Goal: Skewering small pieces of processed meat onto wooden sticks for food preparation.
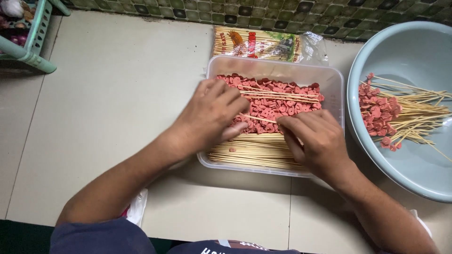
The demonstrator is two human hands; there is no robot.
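Threading step, by the look of it. Left hand (209, 115) and right hand (314, 140) meet over the tub (335, 80), fingers pinched together on one skewer (260, 119) above the red slices (278, 106) at the tub's far side. Bare sticks (254, 153) along the near edge; finished skewers (405, 115) in the basin (414, 42), floor's right edge. Next, probably: steady stick, slice pushed on.

A big light blue bowl (376, 155) sits on the right with finished sticks (405, 115) inside. A bag of sticks (263, 44) lies by the tiled wall (292, 11). A green basket (33, 42) stands far left.
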